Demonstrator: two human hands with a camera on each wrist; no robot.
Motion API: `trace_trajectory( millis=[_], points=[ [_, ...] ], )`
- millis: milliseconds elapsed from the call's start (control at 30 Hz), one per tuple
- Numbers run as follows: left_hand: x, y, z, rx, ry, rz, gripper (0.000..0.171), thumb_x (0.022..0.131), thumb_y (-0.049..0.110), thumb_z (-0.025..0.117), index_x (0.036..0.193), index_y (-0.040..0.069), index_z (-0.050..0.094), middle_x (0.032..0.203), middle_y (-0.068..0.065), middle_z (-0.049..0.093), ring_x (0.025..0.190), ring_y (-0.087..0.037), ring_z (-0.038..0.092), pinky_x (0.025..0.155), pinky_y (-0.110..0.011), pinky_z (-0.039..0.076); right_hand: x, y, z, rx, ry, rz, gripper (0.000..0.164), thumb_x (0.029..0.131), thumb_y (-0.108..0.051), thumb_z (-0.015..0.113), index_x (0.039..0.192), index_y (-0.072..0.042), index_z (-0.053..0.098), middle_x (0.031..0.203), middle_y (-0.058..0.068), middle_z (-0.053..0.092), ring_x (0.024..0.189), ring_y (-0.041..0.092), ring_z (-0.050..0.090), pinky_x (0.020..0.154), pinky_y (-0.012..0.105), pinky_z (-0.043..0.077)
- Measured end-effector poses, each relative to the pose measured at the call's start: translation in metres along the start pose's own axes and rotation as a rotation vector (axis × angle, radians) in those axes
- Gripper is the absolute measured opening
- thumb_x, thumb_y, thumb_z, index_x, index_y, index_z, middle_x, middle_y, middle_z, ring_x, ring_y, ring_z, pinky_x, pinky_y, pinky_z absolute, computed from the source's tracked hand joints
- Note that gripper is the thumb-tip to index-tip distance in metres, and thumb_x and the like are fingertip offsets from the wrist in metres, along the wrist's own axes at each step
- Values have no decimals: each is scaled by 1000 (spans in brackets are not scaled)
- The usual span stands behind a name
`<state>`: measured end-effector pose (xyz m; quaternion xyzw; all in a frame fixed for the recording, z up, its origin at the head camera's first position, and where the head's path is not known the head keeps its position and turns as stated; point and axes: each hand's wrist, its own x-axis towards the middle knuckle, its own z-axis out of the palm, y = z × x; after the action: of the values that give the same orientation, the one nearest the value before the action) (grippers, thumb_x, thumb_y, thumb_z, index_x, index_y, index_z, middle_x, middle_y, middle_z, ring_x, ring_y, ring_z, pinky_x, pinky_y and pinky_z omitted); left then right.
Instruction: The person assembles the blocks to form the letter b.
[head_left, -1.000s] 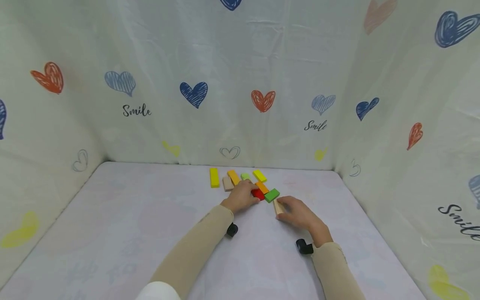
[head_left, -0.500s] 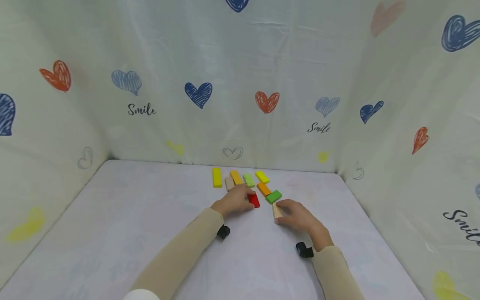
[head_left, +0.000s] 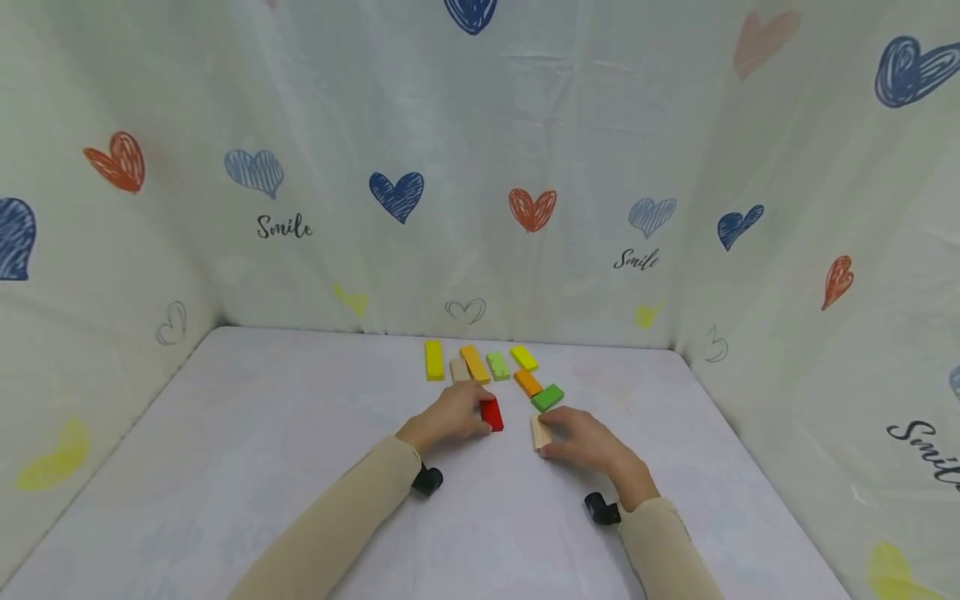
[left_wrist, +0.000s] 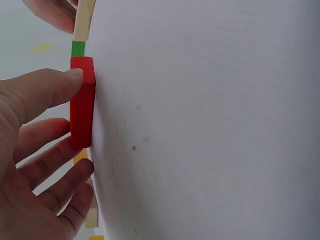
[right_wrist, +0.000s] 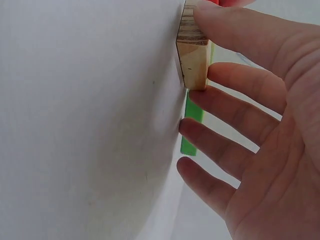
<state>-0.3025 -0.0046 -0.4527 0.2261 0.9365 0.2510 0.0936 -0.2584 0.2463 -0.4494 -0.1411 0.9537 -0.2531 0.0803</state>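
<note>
My left hand [head_left: 450,414] pinches a red wooden block [head_left: 492,414] between thumb and fingers, close over the table. In the left wrist view the thumb presses one end of the red block [left_wrist: 82,107] and fingertips meet the other. To the right, my right hand [head_left: 592,444] holds a plain natural-wood block [head_left: 540,434] by its two ends. The right wrist view shows the thumb on the striped end grain of that wooden block [right_wrist: 194,62], with the lower fingers spread. A green block [head_left: 548,397] lies just beyond the right hand.
Behind the hands, on the white table [head_left: 300,417], lie a yellow block [head_left: 434,361], a pale wood block [head_left: 459,370], a light orange block [head_left: 475,364], a light green block [head_left: 497,366], another yellow block [head_left: 524,358] and an orange block [head_left: 527,383]. A patterned curtain [head_left: 405,275] encloses the table.
My left hand has drawn the red block out of the group, leftward and nearer me. My right hand has shifted slightly nearer and left with the wooden block.
</note>
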Motion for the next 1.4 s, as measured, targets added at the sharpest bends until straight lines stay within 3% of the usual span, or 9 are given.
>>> trace_trajectory(
  millis=[133,333,700,1400],
  points=[
    [-11,-4,0,-43,0,-17,51,80,21,77,128,11,61,124,-7,56,115,-25,48,102,-43,40,-2,-3,4,6,0,-19,51,78,-27,79,125,-14,62,126,1,60,120,25,51,104,48,38],
    [-23,-9,2,-74,8,-24,52,80,19,78,128,11,61,140,-12,47,132,-31,38,107,-47,34,-5,-9,10,-4,-20,-22,52,79,-29,79,125,-14,62,128,2,58,121,26,50,103,50,38],
    [-42,-19,0,-30,29,-2,50,80,19,77,127,10,61,118,-5,58,111,-24,48,97,-40,43,-8,-24,15,-12,-42,-64,52,79,-29,78,126,-13,61,127,2,58,120,26,51,103,50,38],
    [-70,-31,-15,-34,59,-77,51,79,17,77,128,12,61,120,-3,56,110,-22,47,94,-38,46,-1,-59,29,-59,-92,-136,55,80,-39,76,126,-14,60,127,0,58,116,20,51,103,44,40]
  ],
)
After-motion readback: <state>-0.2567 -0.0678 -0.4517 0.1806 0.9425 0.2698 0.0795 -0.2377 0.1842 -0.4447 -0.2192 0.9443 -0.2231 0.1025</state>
